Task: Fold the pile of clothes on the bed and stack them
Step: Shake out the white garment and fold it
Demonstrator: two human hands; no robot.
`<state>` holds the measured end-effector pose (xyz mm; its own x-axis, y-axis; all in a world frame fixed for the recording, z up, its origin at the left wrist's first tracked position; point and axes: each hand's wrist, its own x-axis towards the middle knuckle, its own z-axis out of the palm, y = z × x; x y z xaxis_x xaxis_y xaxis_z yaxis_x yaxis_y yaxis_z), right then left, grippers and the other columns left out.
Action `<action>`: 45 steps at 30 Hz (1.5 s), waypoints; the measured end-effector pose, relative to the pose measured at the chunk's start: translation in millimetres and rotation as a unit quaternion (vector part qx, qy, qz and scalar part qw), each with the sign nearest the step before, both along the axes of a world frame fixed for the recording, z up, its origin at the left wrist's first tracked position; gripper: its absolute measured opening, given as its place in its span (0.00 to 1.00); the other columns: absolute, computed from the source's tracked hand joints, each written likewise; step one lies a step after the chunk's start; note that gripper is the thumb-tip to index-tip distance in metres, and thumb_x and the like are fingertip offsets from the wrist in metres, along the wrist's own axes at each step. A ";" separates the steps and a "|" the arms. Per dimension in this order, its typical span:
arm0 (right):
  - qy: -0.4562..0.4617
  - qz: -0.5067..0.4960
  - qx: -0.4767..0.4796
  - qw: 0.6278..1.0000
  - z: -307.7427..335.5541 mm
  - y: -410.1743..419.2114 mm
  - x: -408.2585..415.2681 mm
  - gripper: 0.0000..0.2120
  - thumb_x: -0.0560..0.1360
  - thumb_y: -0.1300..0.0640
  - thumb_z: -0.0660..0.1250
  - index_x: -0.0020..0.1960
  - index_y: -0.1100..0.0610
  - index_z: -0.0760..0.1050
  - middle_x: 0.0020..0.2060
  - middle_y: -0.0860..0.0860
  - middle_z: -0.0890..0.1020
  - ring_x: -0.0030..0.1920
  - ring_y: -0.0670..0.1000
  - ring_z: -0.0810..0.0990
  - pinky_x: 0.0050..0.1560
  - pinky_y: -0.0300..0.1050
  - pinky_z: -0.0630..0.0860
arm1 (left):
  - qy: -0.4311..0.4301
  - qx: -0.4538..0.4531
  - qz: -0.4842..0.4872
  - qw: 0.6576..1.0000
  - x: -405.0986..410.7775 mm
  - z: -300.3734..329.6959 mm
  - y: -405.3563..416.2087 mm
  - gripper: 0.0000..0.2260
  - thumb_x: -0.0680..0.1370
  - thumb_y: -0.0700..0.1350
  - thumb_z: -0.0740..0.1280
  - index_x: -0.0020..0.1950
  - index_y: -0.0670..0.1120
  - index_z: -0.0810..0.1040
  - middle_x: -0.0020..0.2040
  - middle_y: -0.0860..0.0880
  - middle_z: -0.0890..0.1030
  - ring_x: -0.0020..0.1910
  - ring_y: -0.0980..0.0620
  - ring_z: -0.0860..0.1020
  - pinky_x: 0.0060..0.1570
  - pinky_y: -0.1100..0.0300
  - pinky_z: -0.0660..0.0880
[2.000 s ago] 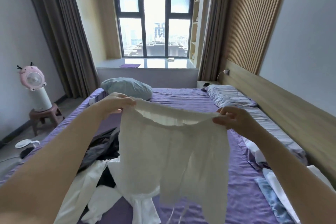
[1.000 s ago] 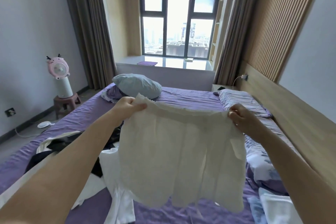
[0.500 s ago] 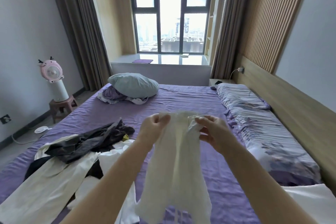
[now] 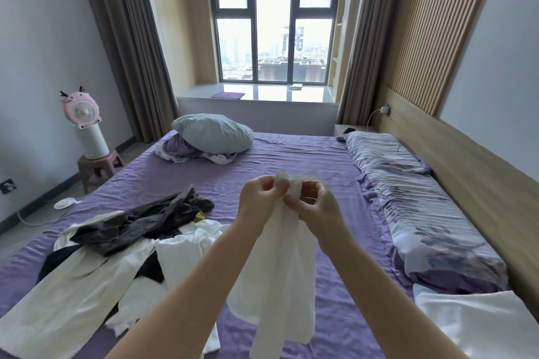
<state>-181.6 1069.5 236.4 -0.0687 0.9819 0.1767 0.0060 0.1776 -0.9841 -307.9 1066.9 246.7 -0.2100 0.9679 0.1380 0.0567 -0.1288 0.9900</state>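
Note:
A white garment (image 4: 280, 280) hangs folded in half lengthwise above the purple bed (image 4: 291, 160). My left hand (image 4: 259, 201) and my right hand (image 4: 316, 207) are close together and both pinch its top edge. A loose pile of clothes (image 4: 116, 242) lies on the bed to the left, with dark pieces on top of white ones. A folded white piece (image 4: 478, 320) lies at the bed's lower right.
A rolled floral quilt (image 4: 425, 213) runs along the wooden headboard on the right. A grey-blue pillow (image 4: 213, 134) sits on crumpled cloth at the far left of the bed. A pink fan (image 4: 83, 108) stands on a stool left of the bed.
My hands came together, bringing the two ends of the garment's top edge to meet, so the spread white garment now hangs doubled and narrow.

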 end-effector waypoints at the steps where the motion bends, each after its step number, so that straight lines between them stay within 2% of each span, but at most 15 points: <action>1: -0.008 -0.001 0.010 1.000 -0.1 -1.2 -1.4 0.10 0.72 0.60 0.72 0.52 0.54 0.76 0.43 0.48 0.83 0.45 0.46 0.83 0.50 0.47 0.80 | 0.001 0.001 0.005 1.000 1.2 1.5 0.9 0.08 0.76 0.45 0.69 0.41 0.44 0.83 0.35 0.49 0.81 0.35 0.53 0.79 0.41 0.54 0.76; 3: -0.034 0.010 0.040 0.999 0.2 -4.1 -2.7 0.11 0.74 0.64 0.67 0.51 0.50 0.77 0.44 0.47 0.84 0.47 0.46 0.82 0.52 0.47 0.79 | 0.001 -0.004 0.016 1.000 2.9 4.4 4.3 0.11 0.78 0.47 0.67 0.42 0.41 0.82 0.35 0.47 0.80 0.35 0.52 0.77 0.40 0.55 0.74; 7: -0.022 0.097 0.068 0.993 2.7 -8.8 1.2 0.28 0.72 0.76 0.55 0.53 0.45 0.77 0.45 0.40 0.84 0.50 0.42 0.81 0.52 0.38 0.77 | -0.021 -0.030 -0.042 0.998 -0.6 17.4 9.2 0.15 0.77 0.53 0.67 0.43 0.41 0.78 0.37 0.46 0.79 0.38 0.49 0.77 0.41 0.53 0.75; 10: -0.014 0.130 0.075 0.989 5.3 -6.8 10.9 0.29 0.74 0.78 0.53 0.62 0.49 0.73 0.58 0.47 0.80 0.59 0.45 0.77 0.63 0.43 0.72 | 0.014 -0.020 -0.130 0.991 -6.9 24.2 9.0 0.17 0.73 0.44 0.73 0.56 0.36 0.75 0.48 0.41 0.80 0.47 0.46 0.79 0.54 0.47 0.76; 12: -0.011 0.135 0.086 0.987 9.1 -4.7 19.4 0.33 0.73 0.81 0.50 0.69 0.53 0.62 0.66 0.51 0.72 0.64 0.48 0.73 0.67 0.43 0.68 | 0.008 0.002 -0.166 0.986 -12.0 28.5 10.6 0.16 0.73 0.38 0.73 0.58 0.35 0.74 0.50 0.38 0.80 0.49 0.44 0.79 0.55 0.45 0.75; 16: -0.030 0.187 0.107 0.976 17.6 -4.8 31.9 0.36 0.71 0.83 0.47 0.70 0.54 0.59 0.66 0.44 0.69 0.66 0.44 0.71 0.67 0.37 0.66 | 0.100 0.055 -0.143 0.983 -12.0 37.4 14.1 0.08 0.74 0.38 0.72 0.51 0.44 0.77 0.42 0.50 0.79 0.40 0.57 0.77 0.43 0.61 0.75; 20: -0.014 0.218 0.122 0.968 20.2 -6.3 34.2 0.36 0.70 0.83 0.48 0.71 0.55 0.61 0.67 0.45 0.70 0.68 0.44 0.69 0.69 0.39 0.66 | 0.175 0.081 -0.141 0.971 -1.2 43.3 16.6 0.15 0.74 0.29 0.67 0.44 0.49 0.71 0.37 0.54 0.72 0.34 0.64 0.72 0.39 0.70 0.69; 23: -0.057 0.105 0.198 0.973 24.0 1.8 41.6 0.31 0.72 0.78 0.56 0.65 0.48 0.67 0.62 0.44 0.75 0.65 0.47 0.74 0.65 0.44 0.71 | 0.189 0.085 -0.137 0.969 -4.4 47.9 16.7 0.10 0.76 0.29 0.63 0.47 0.45 0.74 0.41 0.50 0.74 0.41 0.56 0.71 0.44 0.66 0.69; 26: -0.162 -0.042 0.228 0.959 19.8 24.6 66.1 0.32 0.72 0.61 0.72 0.70 0.46 0.63 0.65 0.39 0.69 0.68 0.48 0.67 0.63 0.44 0.67 | 0.104 0.080 -0.121 0.984 -15.9 52.2 14.6 0.11 0.77 0.32 0.64 0.57 0.40 0.78 0.49 0.46 0.79 0.47 0.53 0.75 0.52 0.56 0.72; 28: -0.139 0.006 0.115 0.983 16.1 31.5 78.6 0.46 0.65 0.49 0.77 0.75 0.44 0.53 0.68 0.37 0.61 0.70 0.43 0.60 0.66 0.45 0.62 | 0.052 0.059 -0.149 0.986 -20.7 54.4 12.6 0.12 0.76 0.34 0.66 0.58 0.42 0.78 0.52 0.44 0.80 0.50 0.49 0.76 0.56 0.49 0.72; 30: -0.060 0.107 0.007 0.992 8.1 35.9 81.5 0.53 0.61 0.48 0.79 0.76 0.43 0.49 0.69 0.39 0.65 0.69 0.42 0.64 0.67 0.47 0.66 | 0.024 0.043 -0.192 0.980 -24.2 56.8 12.0 0.12 0.76 0.35 0.65 0.59 0.42 0.77 0.53 0.42 0.79 0.52 0.45 0.76 0.59 0.45 0.71; 32: -0.029 0.173 -0.022 0.984 1.1 40.8 83.5 0.46 0.61 0.51 0.81 0.73 0.51 0.61 0.61 0.46 0.78 0.63 0.49 0.76 0.59 0.47 0.75 | 0.027 0.037 -0.213 0.976 -28.6 56.2 13.2 0.12 0.78 0.33 0.64 0.60 0.41 0.77 0.54 0.41 0.79 0.52 0.44 0.76 0.59 0.44 0.71; 35: -0.051 0.163 -0.015 0.985 -0.1 46.3 82.3 0.29 0.60 0.48 0.79 0.59 0.55 0.78 0.52 0.52 0.84 0.55 0.55 0.81 0.53 0.49 0.79 | 0.091 0.016 -0.180 0.979 -40.4 51.7 17.7 0.12 0.78 0.34 0.65 0.60 0.42 0.77 0.53 0.42 0.80 0.50 0.49 0.78 0.55 0.54 0.76; 39: -0.060 0.156 -0.032 0.985 -5.1 55.6 77.1 0.21 0.62 0.49 0.78 0.52 0.54 0.81 0.49 0.51 0.85 0.50 0.52 0.83 0.48 0.45 0.80 | 0.181 -0.035 -0.138 0.973 -57.8 35.2 27.3 0.13 0.76 0.35 0.69 0.59 0.34 0.76 0.50 0.41 0.80 0.45 0.50 0.77 0.47 0.63 0.76; 45: -0.044 0.125 -0.067 0.989 -29.9 67.1 59.8 0.17 0.65 0.40 0.73 0.47 0.50 0.82 0.43 0.49 0.85 0.42 0.47 0.84 0.38 0.38 0.78 | 0.105 -0.117 -0.156 0.975 -77.8 -8.4 42.7 0.12 0.76 0.44 0.70 0.56 0.38 0.80 0.49 0.43 0.83 0.45 0.51 0.80 0.44 0.61 0.77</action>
